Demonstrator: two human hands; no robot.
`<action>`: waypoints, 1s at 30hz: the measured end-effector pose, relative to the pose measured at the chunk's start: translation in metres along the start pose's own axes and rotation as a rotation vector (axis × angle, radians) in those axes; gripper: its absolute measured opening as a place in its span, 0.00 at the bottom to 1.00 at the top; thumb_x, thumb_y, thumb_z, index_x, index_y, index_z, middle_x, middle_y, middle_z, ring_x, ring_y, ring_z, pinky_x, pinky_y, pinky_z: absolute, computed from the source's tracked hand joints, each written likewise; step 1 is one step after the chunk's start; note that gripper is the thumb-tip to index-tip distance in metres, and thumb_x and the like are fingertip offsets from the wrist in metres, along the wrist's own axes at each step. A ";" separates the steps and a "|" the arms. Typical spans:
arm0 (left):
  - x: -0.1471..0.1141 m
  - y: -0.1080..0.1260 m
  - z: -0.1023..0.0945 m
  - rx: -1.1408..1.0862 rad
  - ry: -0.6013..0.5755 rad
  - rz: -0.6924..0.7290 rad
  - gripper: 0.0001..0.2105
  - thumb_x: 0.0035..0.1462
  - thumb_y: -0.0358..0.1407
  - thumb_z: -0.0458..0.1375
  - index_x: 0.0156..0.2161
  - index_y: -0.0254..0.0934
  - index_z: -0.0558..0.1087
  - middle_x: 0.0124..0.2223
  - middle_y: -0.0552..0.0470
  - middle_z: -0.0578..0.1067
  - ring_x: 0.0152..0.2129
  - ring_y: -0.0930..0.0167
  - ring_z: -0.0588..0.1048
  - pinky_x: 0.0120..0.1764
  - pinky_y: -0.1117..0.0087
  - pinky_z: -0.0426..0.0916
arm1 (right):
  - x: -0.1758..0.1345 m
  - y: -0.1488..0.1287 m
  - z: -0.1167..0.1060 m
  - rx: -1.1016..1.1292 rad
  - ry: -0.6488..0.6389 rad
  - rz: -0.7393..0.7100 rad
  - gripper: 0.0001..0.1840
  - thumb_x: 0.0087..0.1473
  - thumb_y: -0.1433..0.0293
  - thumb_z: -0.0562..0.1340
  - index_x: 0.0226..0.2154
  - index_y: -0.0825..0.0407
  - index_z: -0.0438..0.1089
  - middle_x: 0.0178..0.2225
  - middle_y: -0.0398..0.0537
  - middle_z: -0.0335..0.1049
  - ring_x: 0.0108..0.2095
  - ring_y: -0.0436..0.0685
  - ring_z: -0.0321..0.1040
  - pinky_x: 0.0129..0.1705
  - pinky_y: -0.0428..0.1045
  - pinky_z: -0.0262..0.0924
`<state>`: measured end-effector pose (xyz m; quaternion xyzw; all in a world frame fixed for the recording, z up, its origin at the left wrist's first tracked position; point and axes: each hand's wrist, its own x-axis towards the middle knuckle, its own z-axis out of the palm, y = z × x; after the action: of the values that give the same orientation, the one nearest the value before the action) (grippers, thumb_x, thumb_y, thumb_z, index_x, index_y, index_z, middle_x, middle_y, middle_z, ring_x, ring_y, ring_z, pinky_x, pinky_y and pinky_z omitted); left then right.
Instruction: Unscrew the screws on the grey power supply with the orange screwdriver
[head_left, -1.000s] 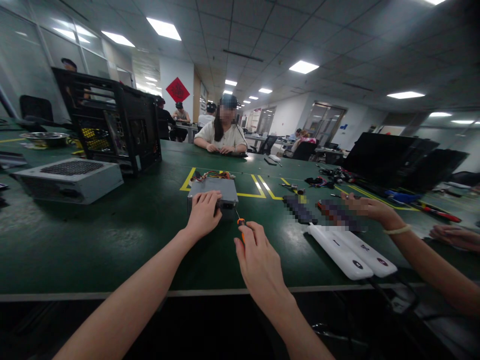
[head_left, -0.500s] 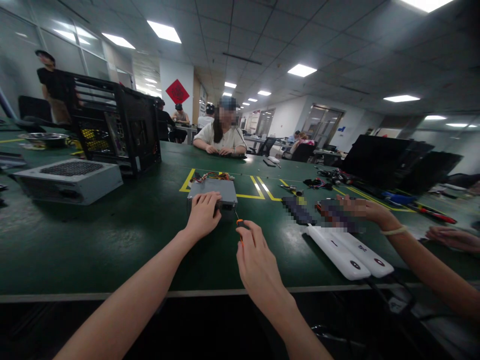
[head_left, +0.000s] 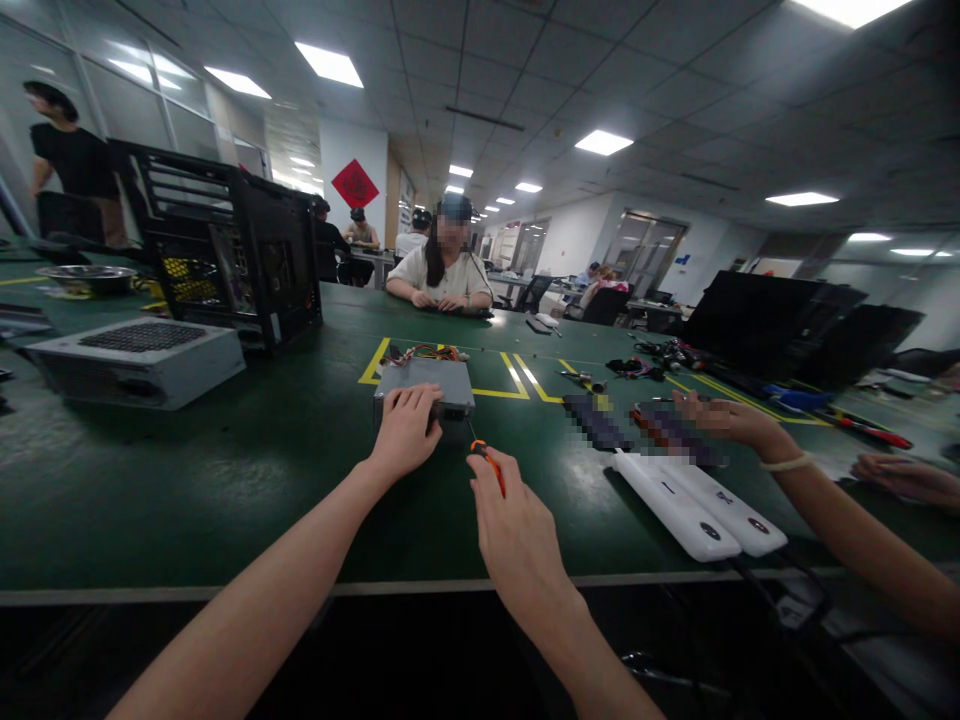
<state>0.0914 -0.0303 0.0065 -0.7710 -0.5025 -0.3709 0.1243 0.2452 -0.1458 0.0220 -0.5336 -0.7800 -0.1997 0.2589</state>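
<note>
A grey computer power supply (head_left: 450,378) sits on the green table in front of me, its bundle of coloured cables (head_left: 431,353) at the far side. My left hand (head_left: 407,420) grips its near left part, fingers over the top and thumb against the front face. In my right hand (head_left: 517,510) is a screwdriver (head_left: 489,460) with an orange and black handle, held between thumb and fingers. Its thin shaft points up toward the lower right corner of the power supply; whether the tip sits in a screw is too small to tell.
At left stand a second power supply (head_left: 142,360), a black computer case (head_left: 232,250) and a metal bowl (head_left: 90,278). On the right lie white power banks (head_left: 697,505), blurred phones and a co-worker's hand (head_left: 731,420). Another person (head_left: 446,265) sits across the table.
My right hand has turned around the screwdriver handle, showing more orange, and sits slightly lower. My left hand and the power supply have stayed put. A standing person at far left moved left.
</note>
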 end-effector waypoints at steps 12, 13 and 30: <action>-0.001 0.000 -0.001 -0.005 -0.006 -0.003 0.17 0.49 0.31 0.49 0.46 0.38 0.65 0.52 0.47 0.68 0.51 0.65 0.63 0.53 0.60 0.51 | -0.004 -0.001 -0.001 -0.001 -0.046 0.047 0.17 0.58 0.75 0.47 0.49 0.57 0.60 0.42 0.56 0.65 0.35 0.55 0.69 0.33 0.50 0.65; -0.001 -0.001 0.000 -0.003 -0.005 -0.002 0.16 0.49 0.31 0.49 0.46 0.38 0.65 0.52 0.47 0.68 0.51 0.65 0.63 0.53 0.60 0.50 | -0.003 -0.001 -0.002 -0.024 -0.055 0.087 0.16 0.59 0.72 0.47 0.48 0.55 0.61 0.39 0.54 0.66 0.32 0.55 0.69 0.30 0.49 0.65; -0.001 -0.001 0.000 -0.011 -0.016 0.001 0.17 0.49 0.30 0.49 0.47 0.39 0.64 0.52 0.47 0.67 0.51 0.64 0.62 0.53 0.59 0.50 | 0.000 0.002 0.008 0.038 0.054 0.010 0.15 0.58 0.73 0.48 0.45 0.50 0.63 0.44 0.54 0.63 0.32 0.52 0.67 0.31 0.48 0.63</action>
<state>0.0907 -0.0309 0.0052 -0.7750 -0.5010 -0.3673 0.1163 0.2454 -0.1407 0.0156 -0.5271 -0.7736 -0.1975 0.2909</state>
